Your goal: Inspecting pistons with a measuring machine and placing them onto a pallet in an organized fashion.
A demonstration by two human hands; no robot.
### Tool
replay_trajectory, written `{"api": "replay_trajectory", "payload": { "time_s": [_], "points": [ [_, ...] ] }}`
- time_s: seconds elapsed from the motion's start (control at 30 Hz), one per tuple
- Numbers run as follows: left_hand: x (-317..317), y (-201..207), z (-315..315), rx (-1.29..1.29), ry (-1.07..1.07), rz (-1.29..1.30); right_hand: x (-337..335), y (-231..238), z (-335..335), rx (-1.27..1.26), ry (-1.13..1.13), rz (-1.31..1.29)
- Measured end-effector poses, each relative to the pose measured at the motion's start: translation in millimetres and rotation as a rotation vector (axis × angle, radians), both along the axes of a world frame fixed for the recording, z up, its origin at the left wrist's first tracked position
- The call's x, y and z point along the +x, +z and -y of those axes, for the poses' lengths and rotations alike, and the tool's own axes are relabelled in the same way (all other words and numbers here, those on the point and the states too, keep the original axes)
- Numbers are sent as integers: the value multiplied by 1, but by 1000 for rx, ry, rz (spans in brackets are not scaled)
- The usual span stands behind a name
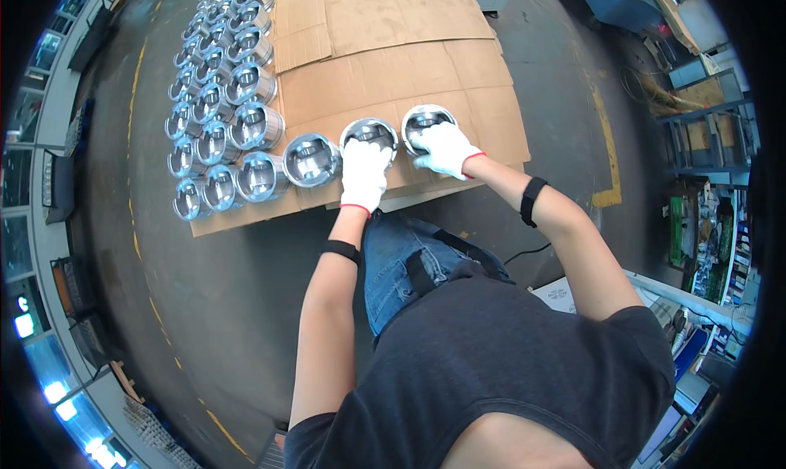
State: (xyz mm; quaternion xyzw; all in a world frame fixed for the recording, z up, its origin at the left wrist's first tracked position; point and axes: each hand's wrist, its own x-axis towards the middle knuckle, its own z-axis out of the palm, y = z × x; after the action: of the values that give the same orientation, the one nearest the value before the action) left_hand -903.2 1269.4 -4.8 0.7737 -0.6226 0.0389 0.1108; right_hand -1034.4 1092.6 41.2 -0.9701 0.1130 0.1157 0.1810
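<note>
My left hand (364, 174), in a white knitted glove with a red cuff, is at a round, hollow, silvery metal piston (357, 130) standing open end up. My fingers there lie close together, bent over the near rim into the opening; I cannot tell whether they pinch the wall or only rest on it.

My right hand (444, 150), gloved the same way, is at a second silvery metal piston (427, 117) just to the right of the first. Its fingers curl over the near rim, the thumb lying lower and a little apart from them; how tightly they close on the wall I cannot tell.

Both pistons are at the near edge of the flat brown cardboard sheets (393, 76) covering the work surface in front of me. Just left of my left hand is a third silvery piston (311, 160), its opening showing. Beyond it, several rows of matching shiny metal pistons (211, 103) run along the left side of the cardboard toward the far end. I wear a black band (532, 201) on my right forearm and another black strap (340, 250) on my left.
</note>
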Motion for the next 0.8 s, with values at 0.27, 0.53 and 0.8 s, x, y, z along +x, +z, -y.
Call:
{"api": "replay_trajectory", "payload": {
  "time_s": [0.27, 0.53, 0.8],
  "points": [
    [-44, 25, -12, -247, 331, 21, -4, -25, -20, -11, -80, 235],
    [-182, 7, -174, -7, 513, -212, -16, -30, -20, -84, -107, 291],
    [-391, -162, -542, 445, 1135, -1243, -15, -20, -34, -181, -101, 200]
  ]
}}
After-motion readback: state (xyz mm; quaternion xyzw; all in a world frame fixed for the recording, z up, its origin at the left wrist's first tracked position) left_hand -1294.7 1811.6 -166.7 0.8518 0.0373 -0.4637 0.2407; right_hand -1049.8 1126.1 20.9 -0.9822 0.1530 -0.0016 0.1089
